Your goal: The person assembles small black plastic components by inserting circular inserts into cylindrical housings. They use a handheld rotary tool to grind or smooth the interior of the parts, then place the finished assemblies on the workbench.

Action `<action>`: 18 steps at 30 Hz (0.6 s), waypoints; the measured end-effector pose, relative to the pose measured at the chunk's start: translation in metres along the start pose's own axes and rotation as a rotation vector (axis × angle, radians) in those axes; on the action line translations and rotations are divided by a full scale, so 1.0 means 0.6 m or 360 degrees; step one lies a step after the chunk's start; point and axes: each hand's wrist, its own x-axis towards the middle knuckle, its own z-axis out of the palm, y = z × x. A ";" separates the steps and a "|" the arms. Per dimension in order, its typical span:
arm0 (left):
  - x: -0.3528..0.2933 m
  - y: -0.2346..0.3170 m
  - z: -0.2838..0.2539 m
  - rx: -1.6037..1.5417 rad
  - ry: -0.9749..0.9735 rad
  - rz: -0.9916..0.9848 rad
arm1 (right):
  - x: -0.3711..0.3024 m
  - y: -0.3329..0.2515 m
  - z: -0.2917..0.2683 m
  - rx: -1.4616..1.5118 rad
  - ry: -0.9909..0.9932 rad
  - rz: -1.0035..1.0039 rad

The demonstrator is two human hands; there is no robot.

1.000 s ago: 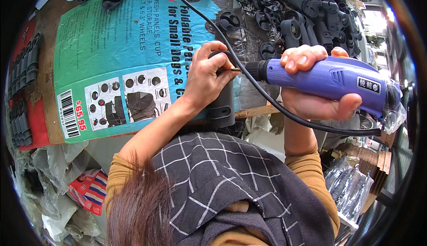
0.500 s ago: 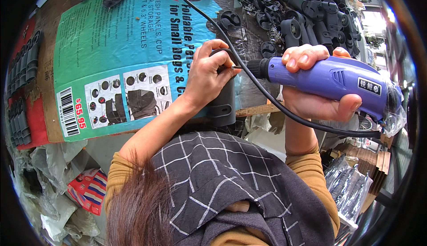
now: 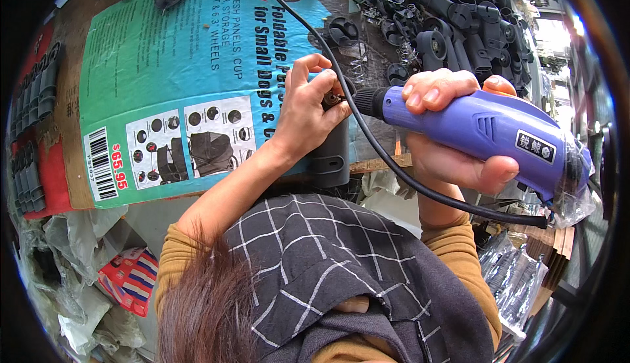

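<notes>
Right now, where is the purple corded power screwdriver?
In the head view's right half, the purple corded power screwdriver sits in the right hand, tip by the left hand.

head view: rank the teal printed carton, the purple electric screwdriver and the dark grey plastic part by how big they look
1. teal printed carton
2. purple electric screwdriver, though it sits nearer the camera
3. dark grey plastic part, partly hidden by the left hand
</notes>
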 end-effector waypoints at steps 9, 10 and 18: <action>-0.001 -0.002 0.000 0.0067 -0.0004 -0.0016 | -0.003 0.008 0.003 0.0003 -0.0142 0.0043; -0.001 -0.002 0.000 0.0085 -0.0004 -0.0014 | -0.006 0.008 0.005 0.0003 -0.0143 0.0046; 0.008 0.006 -0.001 0.0033 0.0089 -0.0031 | -0.003 0.009 0.014 -0.0167 -0.0264 0.0026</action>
